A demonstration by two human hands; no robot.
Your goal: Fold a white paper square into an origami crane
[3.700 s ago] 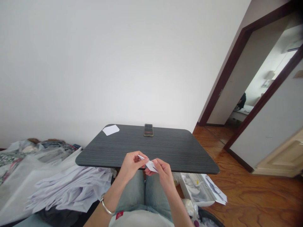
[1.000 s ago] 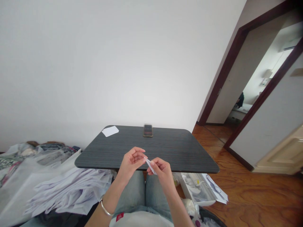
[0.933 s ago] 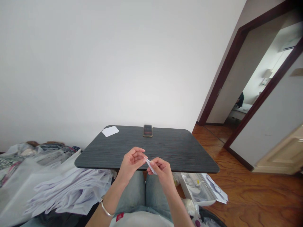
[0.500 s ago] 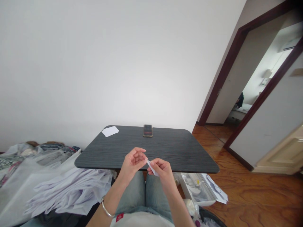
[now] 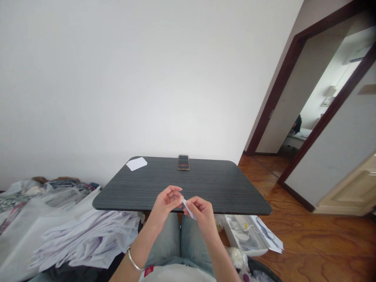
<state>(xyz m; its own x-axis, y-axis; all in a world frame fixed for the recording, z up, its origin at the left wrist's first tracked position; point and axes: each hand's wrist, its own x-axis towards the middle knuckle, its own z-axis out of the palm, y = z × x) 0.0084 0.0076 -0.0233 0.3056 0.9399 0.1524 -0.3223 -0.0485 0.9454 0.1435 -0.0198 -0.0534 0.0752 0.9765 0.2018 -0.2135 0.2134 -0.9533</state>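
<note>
We see both hands in front of the table (image 5: 223, 188), just off the middle of its near edge and raised over the lap. The left hand (image 5: 165, 202) pinches the upper end of a small folded white paper (image 5: 188, 207) between thumb and forefinger, with its other fingers curled loosely above. The right hand (image 5: 202, 212) is closed round the lower end and hides most of the paper. So both hands are gripping the 1 paper, fingertips nearly touching. The paper is tilted, its left end higher, and it is not resting on the table. It is too small for us to tell the fold shape. A silver bracelet (image 5: 133, 260) sits on the left wrist, well below the table's near edge. On the table, a phone (image 5: 183, 162) lies flat at the middle of the far edge. A white card (image 5: 136, 163) lies at the far left corner, apart from the phone. Left of the table a heap of white sheets (image 5: 85, 235) spreads out, partly under the table's left edge. By the table's near right corner an open white box (image 5: 245, 235) sits on the wood floor (image 5: 317, 243). Past the table's right side we see a dark-framed doorway (image 5: 305, 117)
</note>
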